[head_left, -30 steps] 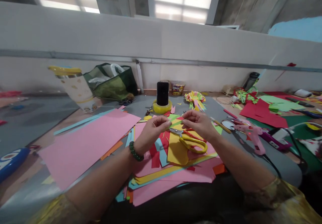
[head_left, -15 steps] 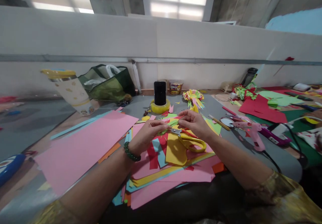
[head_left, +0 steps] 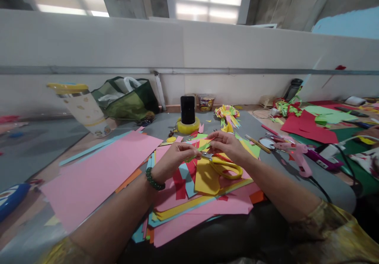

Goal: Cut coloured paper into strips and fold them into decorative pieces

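- Centrally, green strip (head_left: 203,148): above the paper stack (head_left: 177,230), stretched between both hands, apparently to steady it.
- Left hand (head_left: 180,155): thumb and fingers pinch one end.
- Right hand (head_left: 226,143): fingertips pinch the other end.
- Scissors (head_left: 219,161): lie over the yellow sheet (head_left: 204,179), just beside the fingers, probably for easy reach.
- Phone (head_left: 188,110): upright at the tape roll (head_left: 188,127), which seems to prop it.
- Glue gun (head_left: 300,159): to the right, apart from the stack, presumably for safety.
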`<control>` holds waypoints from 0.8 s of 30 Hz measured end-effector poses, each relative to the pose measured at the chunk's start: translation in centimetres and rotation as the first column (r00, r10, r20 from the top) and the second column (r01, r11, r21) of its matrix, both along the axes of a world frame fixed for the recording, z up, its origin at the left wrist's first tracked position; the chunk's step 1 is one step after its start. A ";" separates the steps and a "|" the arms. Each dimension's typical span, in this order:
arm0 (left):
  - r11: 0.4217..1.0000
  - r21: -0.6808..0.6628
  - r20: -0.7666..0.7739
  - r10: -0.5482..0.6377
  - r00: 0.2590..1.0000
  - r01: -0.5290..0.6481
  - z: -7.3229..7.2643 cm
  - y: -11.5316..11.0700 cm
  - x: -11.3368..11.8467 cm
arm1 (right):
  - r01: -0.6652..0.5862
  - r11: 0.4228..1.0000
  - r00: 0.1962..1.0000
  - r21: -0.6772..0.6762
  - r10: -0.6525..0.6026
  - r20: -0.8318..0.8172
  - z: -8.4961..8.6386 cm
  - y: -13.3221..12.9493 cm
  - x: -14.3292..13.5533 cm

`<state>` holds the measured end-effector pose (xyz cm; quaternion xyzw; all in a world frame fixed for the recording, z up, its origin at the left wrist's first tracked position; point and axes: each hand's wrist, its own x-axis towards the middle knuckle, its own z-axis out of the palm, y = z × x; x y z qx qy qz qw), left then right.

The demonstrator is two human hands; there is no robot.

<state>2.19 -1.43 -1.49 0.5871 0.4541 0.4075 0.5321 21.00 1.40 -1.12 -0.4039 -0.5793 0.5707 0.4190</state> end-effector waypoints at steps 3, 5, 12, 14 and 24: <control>1.000 -0.002 0.016 -0.022 1.000 0.022 -0.1 0.1 0.0 | -0.027 0.998 0.998 -0.065 0.023 -0.061 -0.1 0.1 0.0; 1.000 0.008 0.010 -0.030 1.000 0.030 -0.1 0.1 -0.1 | -0.045 0.994 0.995 -0.100 0.035 -0.098 -0.2 0.3 -0.1; 0.999 0.030 -0.036 -0.015 0.999 0.016 0.1 -0.1 0.0 | -0.140 0.983 0.987 -0.118 0.130 -0.095 -0.6 0.6 0.0; 0.999 0.048 -0.068 -0.016 0.998 0.019 0.2 -0.1 0.0 | -0.148 0.985 0.987 -0.087 0.142 -0.071 -0.6 0.5 0.0; 0.992 0.117 -0.159 -0.023 0.987 0.042 0.0 -0.2 0.1 | -0.080 0.985 0.997 -0.151 0.078 -0.021 -0.3 0.3 -0.1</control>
